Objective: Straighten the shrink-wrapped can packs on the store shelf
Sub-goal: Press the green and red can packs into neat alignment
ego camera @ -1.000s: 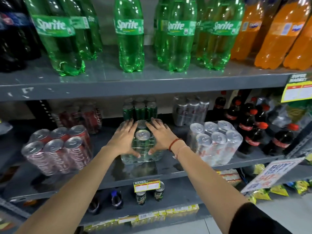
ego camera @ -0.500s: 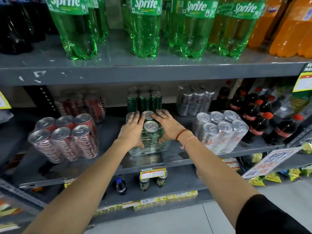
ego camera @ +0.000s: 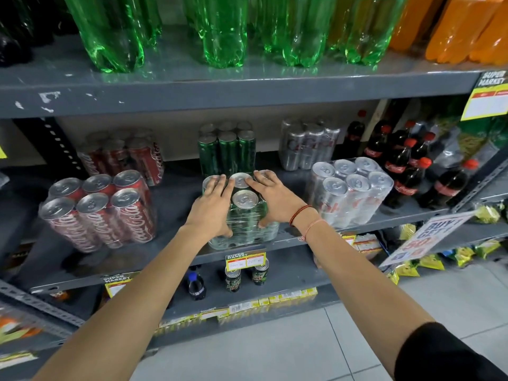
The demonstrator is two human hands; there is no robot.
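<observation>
- Green cans in clear shrink wrap, the front green can pack (ego camera: 243, 215), are sitting at the front edge of the grey middle shelf (ego camera: 170, 204), above a yellow price tag (ego camera: 245, 260).
- Both hands are pressing on this pack: the left hand (ego camera: 213, 206) is lying flat on its left top with the thumb down the front, and the right hand (ego camera: 275, 199) is covering its right top, thumb wrapping the front; each hand is clamping the pack from its own side.
- A red string bracelet (ego camera: 299, 214) is circling the right wrist.
- Just behind, a second green can pack (ego camera: 226, 152) is standing upright, close to the front one.
- To the left, a red Coca-Cola can pack (ego camera: 99, 213) is leaning tilted, apart from the held pack; another red pack (ego camera: 129, 158) is sitting behind it.
- To the right, a silver can pack (ego camera: 351, 191) is tilting near the right wrist, with a further silver pack (ego camera: 309, 145) behind and dark cola bottles (ego camera: 404, 171) beyond.
- Above, green plastic bottles (ego camera: 220, 31) and orange bottles (ego camera: 461, 26) are lining the upper shelf.
- Compared with half a second ago, the hands are gripping the same pack in the same way, and the view is now sitting lower, cutting off the bottle labels.
</observation>
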